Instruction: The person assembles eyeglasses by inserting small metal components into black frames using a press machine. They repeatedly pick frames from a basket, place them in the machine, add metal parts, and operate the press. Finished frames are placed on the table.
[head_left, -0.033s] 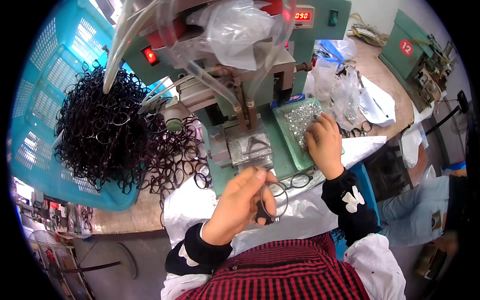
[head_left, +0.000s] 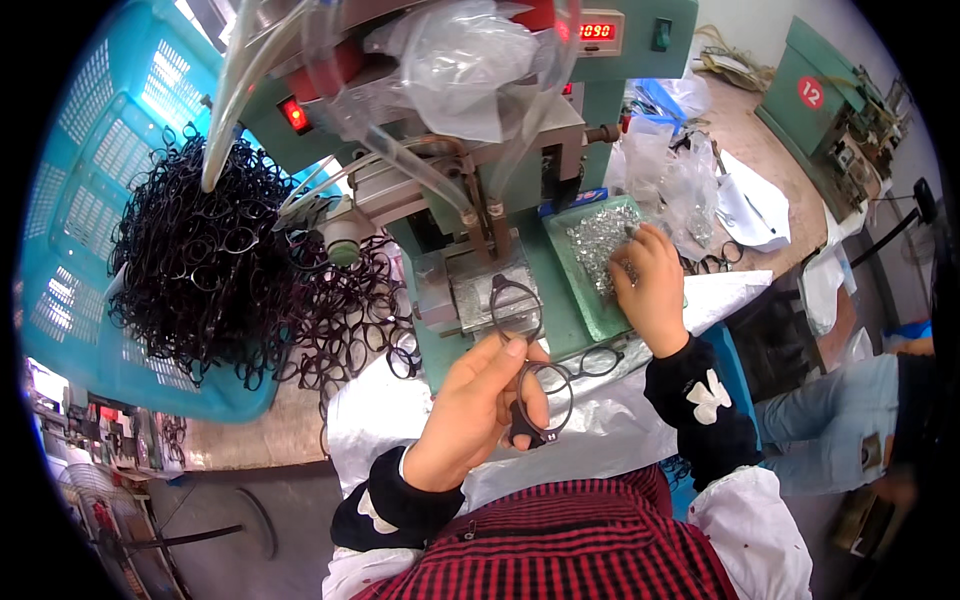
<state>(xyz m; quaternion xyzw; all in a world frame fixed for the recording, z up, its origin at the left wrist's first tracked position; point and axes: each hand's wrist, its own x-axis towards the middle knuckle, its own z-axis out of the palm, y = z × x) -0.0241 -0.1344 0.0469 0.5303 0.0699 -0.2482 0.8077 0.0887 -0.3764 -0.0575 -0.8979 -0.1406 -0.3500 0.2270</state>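
A dark eyeglass frame (head_left: 572,400) with round rims is pinched between the thumb and fingers of my left hand (head_left: 478,392). Its far rim reaches over the metal block of a bench machine (head_left: 470,290), below the machine's vertical rods. My right hand (head_left: 652,285) is at the right side of a green tray (head_left: 602,322), its fingers curled in and closed around small metal parts (head_left: 600,240). The palm hides the exact pieces in its grip. Another eyeglass frame (head_left: 602,362) lies just beyond the foil-like sheet, between my hands.
At left, a blue plastic basket (head_left: 75,300) holds a heap of dark eyeglass frames (head_left: 200,260), with more spilling onto the table. Clear tubes (head_left: 420,160) hang from the machine. Plastic bags (head_left: 665,170) and white paper (head_left: 752,205) lie at right. Another person's jeans (head_left: 830,420) show at the right edge.
The far rim of the eyeglass frame has risen and shows more clearly above the metal block. My right hand stays at the tray with its fingers slightly shifted. The view has moved a little.
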